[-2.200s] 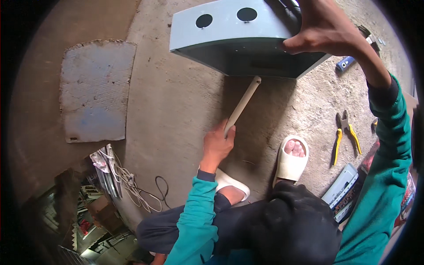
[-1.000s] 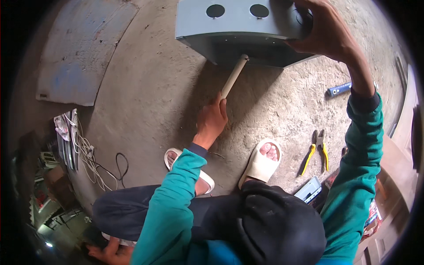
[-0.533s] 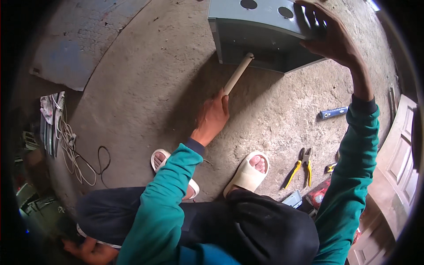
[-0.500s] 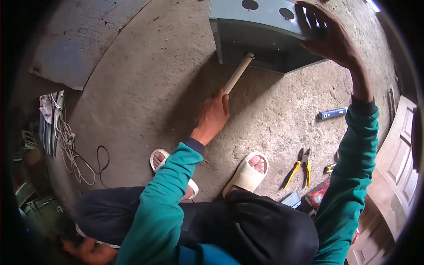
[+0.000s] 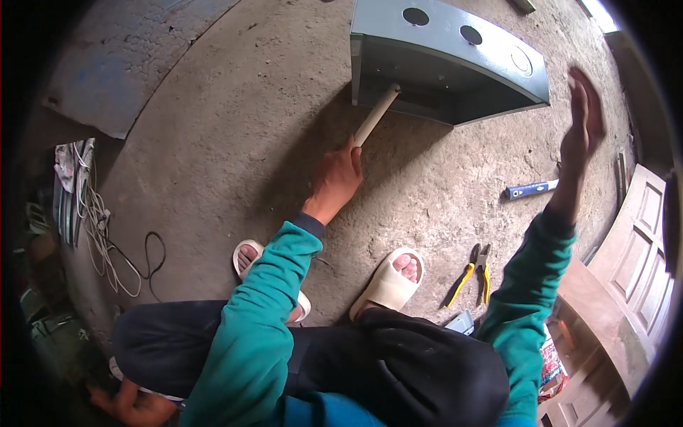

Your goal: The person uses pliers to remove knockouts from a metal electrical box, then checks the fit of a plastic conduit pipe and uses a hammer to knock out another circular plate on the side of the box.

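Observation:
A grey metal box (image 5: 455, 92) stands on the floor ahead of me, its hollow side facing me. Two round holes and a third round outline mark its upper face. In my left hand (image 5: 333, 178) is a pale round stick (image 5: 376, 116), fingers wrapped about its near end. The stick's far end reaches into the hollow of the box; whether it touches the inside I cannot tell. My right hand (image 5: 585, 117) is held up just right of the box, apart from it, fingers stretched out and nothing in them.
Yellow-handled pliers (image 5: 469, 276) and a blue-handled tool (image 5: 530, 189) lie on the floor at right. Wooden panels (image 5: 637, 249) lean farther right. Loose cables (image 5: 96, 220) lie at left. Another person's arm (image 5: 142, 407) shows at lower left.
My right hand has come off the box's right end and moved right, baring the round outline there. The box appears slightly farther right in view. My left hand still holds the stick.

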Demonstrator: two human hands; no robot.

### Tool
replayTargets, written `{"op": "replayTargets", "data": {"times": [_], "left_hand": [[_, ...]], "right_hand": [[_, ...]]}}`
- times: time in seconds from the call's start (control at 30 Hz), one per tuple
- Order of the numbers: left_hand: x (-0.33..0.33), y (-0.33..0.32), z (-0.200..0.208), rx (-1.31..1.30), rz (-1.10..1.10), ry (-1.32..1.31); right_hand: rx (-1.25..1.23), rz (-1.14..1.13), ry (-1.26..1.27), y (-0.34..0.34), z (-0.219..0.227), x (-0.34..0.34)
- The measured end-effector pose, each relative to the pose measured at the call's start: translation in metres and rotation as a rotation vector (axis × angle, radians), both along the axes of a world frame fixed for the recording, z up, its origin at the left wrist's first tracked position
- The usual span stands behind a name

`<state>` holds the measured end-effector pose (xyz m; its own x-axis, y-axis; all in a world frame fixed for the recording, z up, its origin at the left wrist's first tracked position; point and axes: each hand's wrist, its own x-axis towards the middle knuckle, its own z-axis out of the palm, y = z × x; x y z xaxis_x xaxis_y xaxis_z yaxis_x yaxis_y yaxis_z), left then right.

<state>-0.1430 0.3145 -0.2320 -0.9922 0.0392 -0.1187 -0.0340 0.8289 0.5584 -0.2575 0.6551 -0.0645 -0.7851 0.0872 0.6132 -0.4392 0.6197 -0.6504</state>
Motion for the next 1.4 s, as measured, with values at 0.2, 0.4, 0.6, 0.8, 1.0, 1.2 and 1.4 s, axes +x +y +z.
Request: {"op": "replayTargets", "data": {"times": [0.2,0.4,0.6,0.8,1.0,1.2,1.4], "left_hand": [[0.0,0.0,0.013,-0.021,0.017,-0.133],[-0.001,-0.004,0.009,0.036,0.02,-0.149],[0.004,-0.008,-0.008,0.055,0.033,-0.091],[0.004,-0.017,0.012,-0.045,0.056,-0.163],[0.002,-0.014,-0.007,0.039,0.062,-0.078],[0.005,-0.011,0.012,-0.028,0.069,-0.162],[0.003,-0.005,-0.001,0.023,0.063,-0.096]], "right_hand": [[-0.023,-0.563,-0.548,0.1,-0.147,0.075],[0.231,-0.725,-0.783,0.157,-0.235,0.143],[0.164,-1.033,-0.805,0.159,-0.259,0.126],[-0.112,-1.088,-1.045,0.153,-0.244,0.128],[-0.576,-0.833,-0.768,0.201,-0.236,0.215],[-1.027,-0.374,-0.662,0.044,-0.176,0.291],[-0.831,-0.136,-0.73,-0.057,-0.144,0.289]]}}
